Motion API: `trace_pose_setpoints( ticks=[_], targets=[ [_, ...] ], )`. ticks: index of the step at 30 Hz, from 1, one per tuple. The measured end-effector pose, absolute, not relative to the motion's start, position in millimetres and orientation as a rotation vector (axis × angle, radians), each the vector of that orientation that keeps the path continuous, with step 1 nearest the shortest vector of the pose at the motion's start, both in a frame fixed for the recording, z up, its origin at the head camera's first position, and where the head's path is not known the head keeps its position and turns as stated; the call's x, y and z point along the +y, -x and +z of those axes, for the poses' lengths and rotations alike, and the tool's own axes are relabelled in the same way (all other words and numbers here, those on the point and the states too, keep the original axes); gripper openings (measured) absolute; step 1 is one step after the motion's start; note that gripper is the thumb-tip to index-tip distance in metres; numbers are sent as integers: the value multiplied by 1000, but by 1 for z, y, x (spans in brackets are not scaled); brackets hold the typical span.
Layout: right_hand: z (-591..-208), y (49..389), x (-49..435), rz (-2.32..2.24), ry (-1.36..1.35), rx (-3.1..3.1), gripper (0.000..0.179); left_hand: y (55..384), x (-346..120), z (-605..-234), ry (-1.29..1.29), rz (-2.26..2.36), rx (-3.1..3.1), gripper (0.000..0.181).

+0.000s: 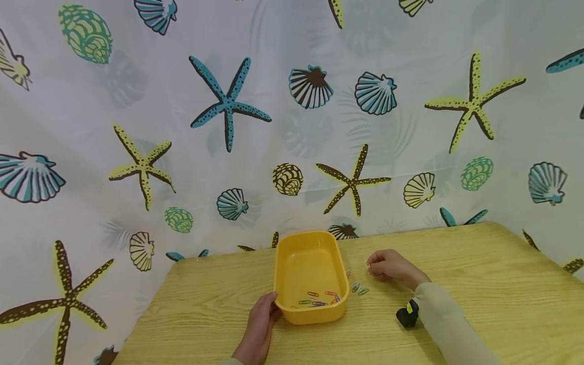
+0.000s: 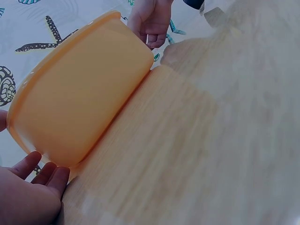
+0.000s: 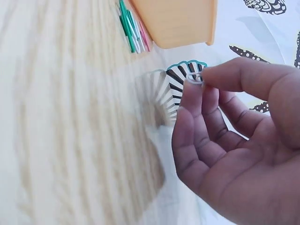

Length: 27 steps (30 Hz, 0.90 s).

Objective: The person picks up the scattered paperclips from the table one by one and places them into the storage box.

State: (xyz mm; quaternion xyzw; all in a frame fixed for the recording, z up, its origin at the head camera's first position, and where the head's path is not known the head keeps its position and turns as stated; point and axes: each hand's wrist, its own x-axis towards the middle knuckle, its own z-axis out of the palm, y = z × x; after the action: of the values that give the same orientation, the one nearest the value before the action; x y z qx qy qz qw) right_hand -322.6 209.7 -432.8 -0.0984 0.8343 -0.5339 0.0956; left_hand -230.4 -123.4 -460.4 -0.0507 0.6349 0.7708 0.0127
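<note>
A yellow plastic tray [image 1: 310, 271] stands on the table, with several coloured paper clips [image 1: 318, 303] at its near end. At the tray's near left corner my left hand [image 1: 260, 327] holds the wall, its fingertips [image 2: 58, 180] against the outside. To the right of the tray, my right hand [image 1: 391, 266] is raised over the table. Thumb and index finger pinch a small white paper clip [image 3: 194, 78], seen clearly in the right wrist view. Between tray and right hand lies a small group of green and white paper clips [image 1: 359, 289], plus a pinkish one [image 1: 348, 274].
The wooden table [image 1: 205, 304] ends at a hanging cloth [image 1: 255, 172] printed with starfish and shells. A black device [image 1: 407, 314] with a yellow mark sits at the right wrist, beside the pale sleeve [image 1: 449, 319].
</note>
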Motion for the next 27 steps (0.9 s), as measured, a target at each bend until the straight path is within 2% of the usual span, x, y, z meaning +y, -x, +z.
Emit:
trace_pose_setpoints(
  ticks=[19, 27],
  targets=[
    [-393, 299, 165, -1619, 615, 2454, 11, 231, -123, -459, 161, 2426, 1960, 46],
    [-383, 288, 152, -1609, 646, 2478, 8, 230, -124, -460, 159, 2410, 1970, 47]
  ],
)
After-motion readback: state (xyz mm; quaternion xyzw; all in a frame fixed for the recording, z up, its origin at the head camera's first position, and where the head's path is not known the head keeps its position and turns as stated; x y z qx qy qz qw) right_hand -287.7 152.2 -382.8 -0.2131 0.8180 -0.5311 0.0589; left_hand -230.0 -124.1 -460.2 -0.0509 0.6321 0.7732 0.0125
